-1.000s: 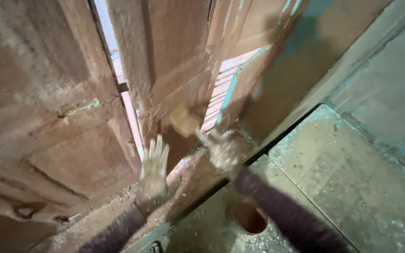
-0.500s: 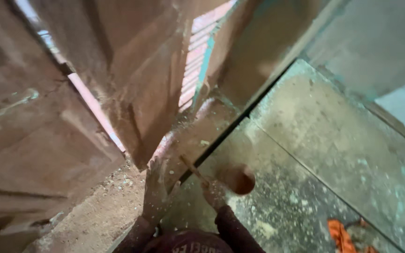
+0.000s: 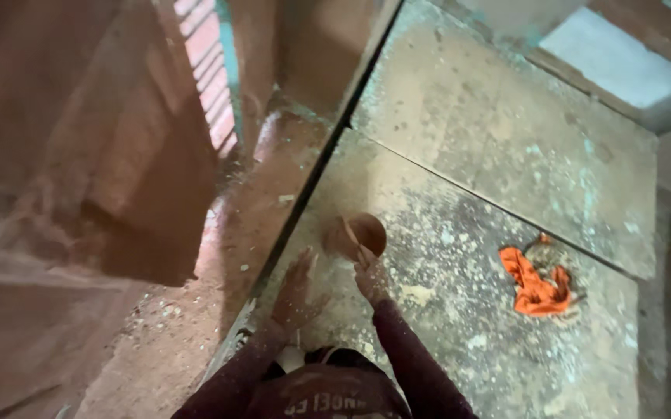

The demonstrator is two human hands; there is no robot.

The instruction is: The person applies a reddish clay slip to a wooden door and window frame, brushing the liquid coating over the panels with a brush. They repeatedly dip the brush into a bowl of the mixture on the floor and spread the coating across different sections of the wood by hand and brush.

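My left hand [image 3: 296,291] hangs over the dusty floor with its fingers spread and nothing in it. My right hand [image 3: 369,276] is closed on a thin flat tool [image 3: 351,233] whose tip reaches into a small round brown bowl [image 3: 358,235] standing on the floor slab just ahead of my hands. Both forearms wear dark purple sleeves. What the bowl holds cannot be made out.
A worn brown wooden door [image 3: 110,171] stands at the left, above a dusty threshold [image 3: 265,202]. An orange rag [image 3: 535,285] lies on the speckled stone floor [image 3: 506,155] to the right. A raised ledge [image 3: 622,70] runs along the far right.
The view has swung down from the door to the floor. My hands have come down from the door, and my right hand now reaches the tool into the bowl.
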